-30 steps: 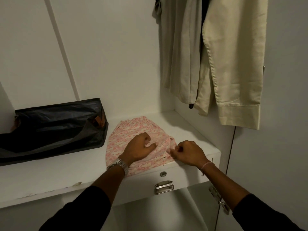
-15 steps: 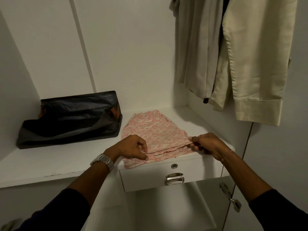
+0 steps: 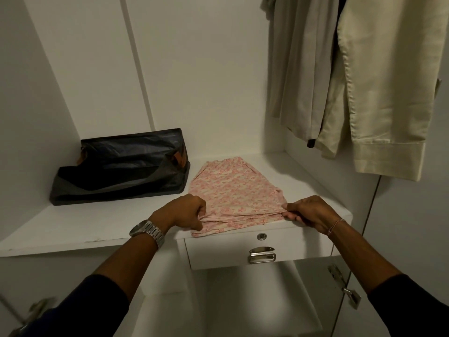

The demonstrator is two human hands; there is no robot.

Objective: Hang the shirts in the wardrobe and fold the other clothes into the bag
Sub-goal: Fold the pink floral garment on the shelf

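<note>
**Presently: pink garment held at both near corners**

Presently, left to right. Dark bag (image 3: 121, 166): on the white shelf (image 3: 73, 227), against the back wall. Left hand (image 3: 184, 211), wristwatch (image 3: 147, 231): grip pinching the near-left edge of the pink patterned garment (image 3: 233, 190), folded flat beside the bag. Right hand (image 3: 308, 212): grip pinching its near-right corner. Beige shirts (image 3: 364, 81): hanging above right.

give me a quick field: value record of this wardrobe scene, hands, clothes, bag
left hand: pinches near left edge of the pink garment
right hand: pinches its near right corner
pink garment: patterned, folded, lying on the white shelf
bag: dark, on the shelf left of the garment, top open
hanging shirts: beige, upper right
drawer: below the shelf, metal handle, closed
</note>
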